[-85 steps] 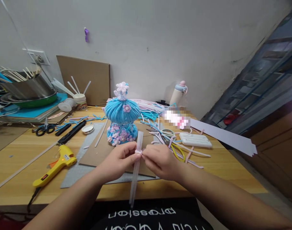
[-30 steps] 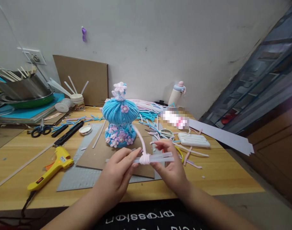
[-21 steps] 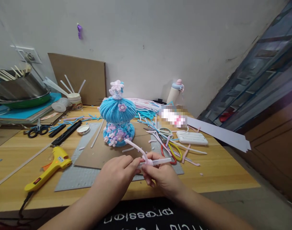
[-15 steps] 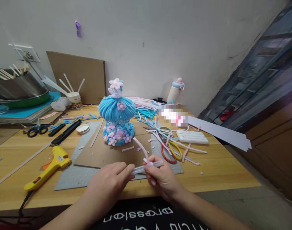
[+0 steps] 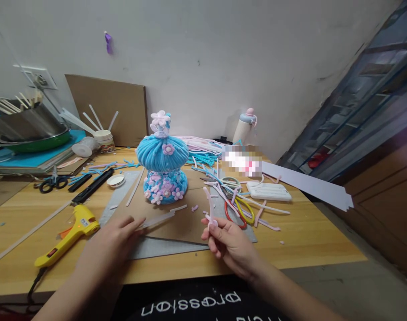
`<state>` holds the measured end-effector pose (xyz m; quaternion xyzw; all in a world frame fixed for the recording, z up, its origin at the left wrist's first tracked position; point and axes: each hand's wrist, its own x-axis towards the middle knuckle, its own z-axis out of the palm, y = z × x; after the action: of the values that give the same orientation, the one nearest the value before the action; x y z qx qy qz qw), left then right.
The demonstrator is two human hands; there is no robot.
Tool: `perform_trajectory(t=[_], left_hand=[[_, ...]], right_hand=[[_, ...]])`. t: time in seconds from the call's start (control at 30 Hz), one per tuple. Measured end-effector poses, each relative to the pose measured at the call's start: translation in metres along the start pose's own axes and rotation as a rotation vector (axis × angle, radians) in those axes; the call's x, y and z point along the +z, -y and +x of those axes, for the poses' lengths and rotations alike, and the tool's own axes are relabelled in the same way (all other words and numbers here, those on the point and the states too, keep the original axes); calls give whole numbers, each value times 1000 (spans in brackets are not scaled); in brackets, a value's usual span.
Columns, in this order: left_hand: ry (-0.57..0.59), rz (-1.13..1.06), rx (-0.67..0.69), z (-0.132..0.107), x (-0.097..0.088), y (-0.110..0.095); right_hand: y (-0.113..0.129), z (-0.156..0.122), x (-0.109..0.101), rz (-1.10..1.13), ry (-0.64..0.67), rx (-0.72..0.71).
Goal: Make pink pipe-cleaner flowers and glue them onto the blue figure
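My left hand (image 5: 113,243) pinches a clear glue stick (image 5: 158,219) low over the brown cardboard sheet (image 5: 176,220), left of centre. My right hand (image 5: 228,243) pinches a pale pink pipe cleaner (image 5: 208,207) with a coiled end, its loose tail standing upward. The two hands are apart. Behind them stands a blue pipe-cleaner ornament (image 5: 165,160) with pink and purple flowers.
A yellow glue gun (image 5: 69,234) lies at the left on the wooden table (image 5: 306,240). Black scissors (image 5: 51,183), a black knife, a metal pot and a cup of sticks sit far left. Loose pipe cleaners, red and yellow scissor handles (image 5: 238,211) and a white case lie at right.
The pink coil has come off the glue stick. My left hand has carried the stick left and down toward the cardboard, while my right hand keeps the pipe cleaner.
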<state>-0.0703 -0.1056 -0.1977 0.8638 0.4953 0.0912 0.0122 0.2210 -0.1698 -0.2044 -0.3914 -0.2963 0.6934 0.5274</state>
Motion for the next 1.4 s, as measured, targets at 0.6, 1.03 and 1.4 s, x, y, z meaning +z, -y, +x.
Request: perform_trajectory(t=[0.6,1.03,1.4], left_hand=[[-101,-241,67,53,23,-53],[222,-1386,-18,63,-32,-108],[353,-1825,-302,83,-22,-111]], right_hand=[[5,6,5,-340,182,17],[76,29,30,-1230,407,-88],[46,28,5,-892,81,-424]])
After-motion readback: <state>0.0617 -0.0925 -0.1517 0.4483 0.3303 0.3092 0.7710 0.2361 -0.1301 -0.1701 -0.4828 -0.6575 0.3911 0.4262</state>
